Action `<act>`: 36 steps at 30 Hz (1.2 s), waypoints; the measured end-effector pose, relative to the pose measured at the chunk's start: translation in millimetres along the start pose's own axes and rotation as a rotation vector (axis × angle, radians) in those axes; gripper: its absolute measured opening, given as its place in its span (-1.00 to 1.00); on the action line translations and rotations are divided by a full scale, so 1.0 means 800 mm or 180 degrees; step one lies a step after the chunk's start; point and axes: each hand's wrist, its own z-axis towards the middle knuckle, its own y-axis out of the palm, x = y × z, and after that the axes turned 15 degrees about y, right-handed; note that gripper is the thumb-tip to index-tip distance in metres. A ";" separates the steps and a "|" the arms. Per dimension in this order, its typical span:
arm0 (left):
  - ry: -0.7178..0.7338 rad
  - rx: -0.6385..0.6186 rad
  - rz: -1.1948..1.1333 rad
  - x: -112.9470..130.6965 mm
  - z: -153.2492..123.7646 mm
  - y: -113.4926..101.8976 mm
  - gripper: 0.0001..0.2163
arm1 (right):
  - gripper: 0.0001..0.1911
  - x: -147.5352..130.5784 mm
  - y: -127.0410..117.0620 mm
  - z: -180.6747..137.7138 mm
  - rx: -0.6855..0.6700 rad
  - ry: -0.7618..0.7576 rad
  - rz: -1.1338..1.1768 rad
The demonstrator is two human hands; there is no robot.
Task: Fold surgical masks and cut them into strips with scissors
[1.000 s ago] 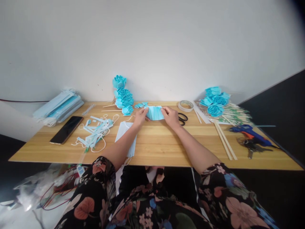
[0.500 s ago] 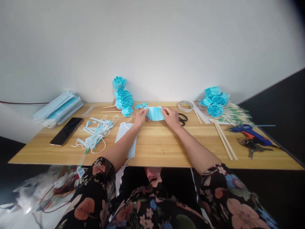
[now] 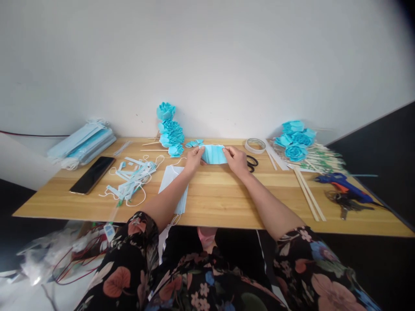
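A blue piece of face mask fabric (image 3: 214,154) is stretched between my two hands above the back middle of the table. My left hand (image 3: 196,157) pinches its left end, and my right hand (image 3: 236,160) pinches the right end. Black-handled scissors (image 3: 252,162) lie just right of my right hand, their blades hidden. Behind my left hand are some small blue cut pieces (image 3: 194,143). A whole pale-blue face mask (image 3: 173,190) with white ear loops lies partly under my left forearm.
Blue fabric flowers on sticks (image 3: 171,133) and more flowers (image 3: 296,140) stand at the back. Mask stack (image 3: 82,144), phone (image 3: 92,175) and cut strips (image 3: 134,179) are left. Tape roll (image 3: 255,146), wooden sticks (image 3: 309,194), glue gun (image 3: 345,185) and keys (image 3: 345,203) lie right.
The view has shifted slightly, so the table's things appear a little to the right. Both hands keep their hold on the fabric piece, which looks nearly the same.
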 end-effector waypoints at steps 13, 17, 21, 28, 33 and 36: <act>0.0107 0.0231 0.0166 0.008 -0.001 0.001 -0.71 | -0.53 -0.005 -0.013 -0.003 0.0323 -0.0017 0.0127; 0.0160 0.0164 -0.0004 0.002 0.001 -0.001 -0.64 | -0.58 -0.010 -0.015 -0.005 0.0373 0.0046 0.0248; 0.0283 -0.0078 -0.0313 -0.002 0.001 -0.003 -0.54 | -0.65 -0.013 -0.016 -0.006 0.0401 0.0072 0.0387; 0.0230 -0.0173 -0.0476 -0.002 0.000 0.002 -0.53 | -0.66 -0.013 -0.016 -0.005 0.0405 0.0274 0.0646; 0.0162 -0.0162 -0.0498 0.001 -0.002 0.004 -0.59 | -0.63 -0.011 -0.014 -0.005 0.0547 0.0280 0.0545; 0.0201 -0.0076 -0.0510 0.005 -0.004 0.006 -0.61 | -0.62 -0.014 -0.016 -0.006 0.0622 0.0312 0.0544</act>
